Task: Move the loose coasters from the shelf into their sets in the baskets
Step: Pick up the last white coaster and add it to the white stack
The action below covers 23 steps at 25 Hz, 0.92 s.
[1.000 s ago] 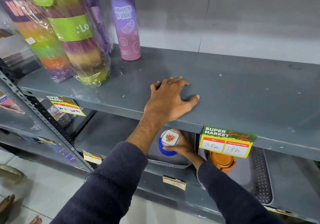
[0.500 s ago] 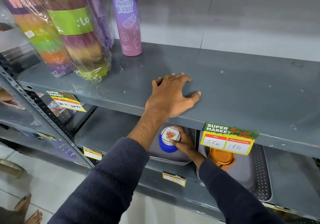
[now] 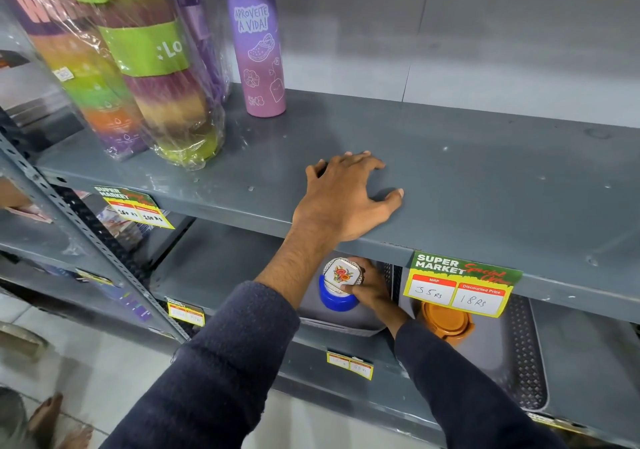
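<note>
Just below the centre of the frame, a white coaster (image 3: 342, 273) with a red and orange flower print is pinched in the right hand (image 3: 367, 287), thumb across its lower edge and fingers curled behind: the grip is clamped on the coaster. It sits directly over a blue round stack (image 3: 336, 298) (probably more coasters, though the shelf edge and hand hide most of it) inside a grey basket (image 3: 341, 325) on the lower shelf (image 3: 214, 268). To the right, an orange stack (image 3: 446, 322) lies in a second grey basket (image 3: 523, 351), partly behind a yellow price tag (image 3: 462, 284). Above, the left hand (image 3: 346, 197) lies flat on the upper shelf (image 3: 485, 185), fingers spread, holding nothing. In the upper left of the frame stand a purple bottle (image 3: 258, 50) and wrapped striped bottles (image 3: 152, 67).
</note>
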{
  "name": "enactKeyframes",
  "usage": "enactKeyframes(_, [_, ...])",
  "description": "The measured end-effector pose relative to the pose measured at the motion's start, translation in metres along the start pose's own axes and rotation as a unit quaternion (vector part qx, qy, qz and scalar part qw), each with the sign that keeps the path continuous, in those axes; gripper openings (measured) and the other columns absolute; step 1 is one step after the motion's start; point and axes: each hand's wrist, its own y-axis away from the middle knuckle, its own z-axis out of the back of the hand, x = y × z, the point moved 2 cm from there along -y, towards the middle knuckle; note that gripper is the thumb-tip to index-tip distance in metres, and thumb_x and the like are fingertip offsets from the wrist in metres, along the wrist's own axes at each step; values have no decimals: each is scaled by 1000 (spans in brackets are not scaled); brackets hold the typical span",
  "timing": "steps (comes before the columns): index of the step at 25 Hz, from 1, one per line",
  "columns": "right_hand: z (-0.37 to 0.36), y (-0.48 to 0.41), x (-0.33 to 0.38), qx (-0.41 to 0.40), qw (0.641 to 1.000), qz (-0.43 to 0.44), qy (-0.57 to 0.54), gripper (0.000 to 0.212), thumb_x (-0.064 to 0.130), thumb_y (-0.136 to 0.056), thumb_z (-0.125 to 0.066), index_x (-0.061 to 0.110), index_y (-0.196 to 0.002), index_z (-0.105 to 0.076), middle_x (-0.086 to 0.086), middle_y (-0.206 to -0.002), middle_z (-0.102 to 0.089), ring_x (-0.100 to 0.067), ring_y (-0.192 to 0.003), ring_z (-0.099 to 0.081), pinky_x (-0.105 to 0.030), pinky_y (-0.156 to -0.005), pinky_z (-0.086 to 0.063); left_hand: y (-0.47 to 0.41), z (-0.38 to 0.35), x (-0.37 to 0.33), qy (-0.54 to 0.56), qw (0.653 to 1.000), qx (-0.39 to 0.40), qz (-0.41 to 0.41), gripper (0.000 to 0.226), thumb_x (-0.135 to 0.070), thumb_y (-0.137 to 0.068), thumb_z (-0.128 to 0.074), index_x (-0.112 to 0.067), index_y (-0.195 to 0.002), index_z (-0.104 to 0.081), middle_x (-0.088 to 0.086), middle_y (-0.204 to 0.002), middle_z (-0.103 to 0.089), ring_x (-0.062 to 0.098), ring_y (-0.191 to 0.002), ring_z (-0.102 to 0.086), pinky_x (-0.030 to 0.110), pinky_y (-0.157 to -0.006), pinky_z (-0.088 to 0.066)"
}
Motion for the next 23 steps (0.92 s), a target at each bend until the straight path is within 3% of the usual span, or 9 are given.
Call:
enactKeyframes(3, [0,7,-1,15,999,36,11,78,17,-69,-95,13,-136,-55,0,-121,-64,-15,-113,-58,-14,-86,-48,0,0,0,6,1000,-5,1,60,-65,-86,-51,-33,-137,-52,-9,-156,-41,13,-145,-30,44,-117,-13])
enactKeyframes(6, [-2,14,0,22,993,82,80,107,30,-57,-101,20,-145,-42,11,-125,-47,-5,-117,-41,-8,-86,-34,-1,0,-1,3,1000,-6,1,60,-65,-86,-51,-32,-137,-52,-10,-155,-42,13,-145,-31,44,-117,-14])
enactKeyframes(8, [-4,16,-2,5,988,99,115,108,34,-56,-101,21,-144,-41,11,-128,-49,-3,-116,-41,2,-76,-24,-1,0,-1,0,1000,-4,1,60,-65,-86,-51,-33,-137,-52,-10,-155,-41,13,-145,-31,45,-117,-14])
enactKeyframes(11, [-5,15,-4,-16,983,109,146,97,40,-54,-100,24,-134,-48,6,-126,-60,-8,-110,-55,3,-69,-26,-1,0,-1,-1,1000,-2,3,60,-65,-87,-51,-33,-137,-52,-10,-156,-41,13,-145,-30,44,-117,-14])
enactKeyframes(14, [-6,14,-7,-15,978,117,170,89,42,-55,-99,24,-127,-50,4,-121,-63,-7,-101,-54,2,-67,-28,-1,0,-1,-3,1000,-2,4,60,-65,-87,-51,-33,-137,-52,-10,-156,-40,13,-146,-29,44,-117,-14])
enactKeyframes(18, [-6,14,-3,-1,975,113,190,93,43,-57,-98,24,-134,-48,2,-129,-59,-17,-120,-56,-1,-75,-32,-1,0,-1,-3,1000,-2,5,60,-65,-87,-50,-33,-137,-51,-11,-156,-40,13,-146,-29,43,-117,-13])
enactKeyframes(19, [-6,16,0,4,973,113,200,97,43,-60,-97,24,-140,-44,1,-135,-55,-19,-126,-53,-4,-83,-37,-1,0,-1,-3,1000,-1,4,60,-65,-87,-50,-33,-138,-51,-11,-156,-40,13,-146,-28,44,-117,-13])
enactKeyframes(21, [-5,19,5,14,967,108,230,107,50,-64,-93,24,-150,-33,-2,-148,-46,-22,-137,-44,-25,-100,-45,-1,-1,0,-3,1000,1,3,60,-65,-87,-50,-33,-138,-51,-10,-157,-39,13,-147,-28,44,-117,-13])
enactKeyframes(23, [-6,22,11,12,959,98,266,115,62,-67,-87,25,-156,-23,-4,-155,-39,-26,-142,-40,-38,-107,-46,-2,-1,0,-1,1000,-1,3,60,-65,-87,-50,-33,-138,-51,-10,-157,-39,13,-146,-29,44,-118,-13])
